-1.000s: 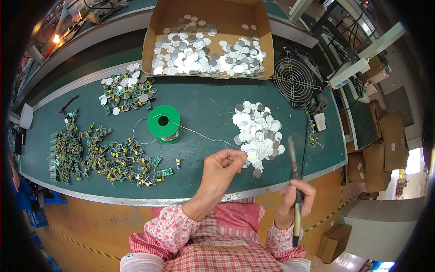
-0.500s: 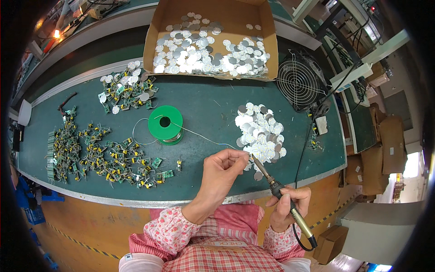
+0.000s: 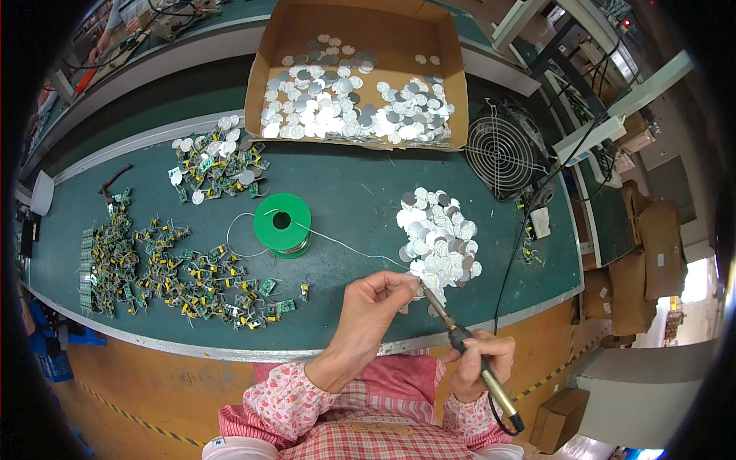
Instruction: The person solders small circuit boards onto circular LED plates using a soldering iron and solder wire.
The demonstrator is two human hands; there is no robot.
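Pinched between the thumb and fingers of my left hand (image 3: 371, 308) is a thin solder wire (image 3: 354, 250), which runs back to a green spool (image 3: 268, 221) on the bench. My right hand (image 3: 477, 362) grips a soldering iron (image 3: 458, 333) by its handle. The iron slants up and left, its tip close to my left fingertips. Both hands meet at the near edge of a pile of round silvery discs (image 3: 435, 234). Exactly what the tip touches is too small to tell.
A cardboard box (image 3: 353, 17) of similar discs stands at the back. Small circuit boards with yellow parts (image 3: 218, 280) cover the bench's left side; another heap (image 3: 218, 165), mixed with discs, lies behind. A round-grilled fan (image 3: 502, 151) sits at the right, with a black cable (image 3: 507, 268) nearby.
The whole view has shifted slightly, so the bench sits lower in the picture. My right hand and the soldering iron have moved a little left. Both hands keep their holds.
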